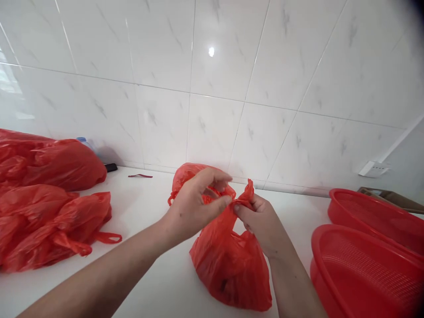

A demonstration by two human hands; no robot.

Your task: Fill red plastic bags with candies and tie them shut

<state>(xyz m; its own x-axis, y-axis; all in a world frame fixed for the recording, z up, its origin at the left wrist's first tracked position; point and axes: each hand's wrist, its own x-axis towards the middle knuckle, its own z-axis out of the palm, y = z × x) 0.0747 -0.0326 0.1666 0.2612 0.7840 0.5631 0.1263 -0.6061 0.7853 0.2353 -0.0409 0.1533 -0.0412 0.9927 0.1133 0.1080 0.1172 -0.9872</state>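
Note:
A red plastic bag [232,269] with something dark inside stands upright on the white table, its top gathered and twisted. My right hand [261,216] pinches the twisted handles, and a short red end sticks up above its thumb. To the left of the twist, my left hand [195,198] has its thumb and forefinger apart. The left thumb tip reaches the gathered plastic, while its other fingers are partly hidden. Behind my left hand, close to the wall, sits another red bag [187,172].
Several filled red bags [66,163] lie at the left, near a black phone-like object [111,167] and a blue-capped bottle [82,140]. A thin dark red strip [140,176] is by the wall. Red plastic baskets [318,247] stand at the right, below a wall socket [374,168].

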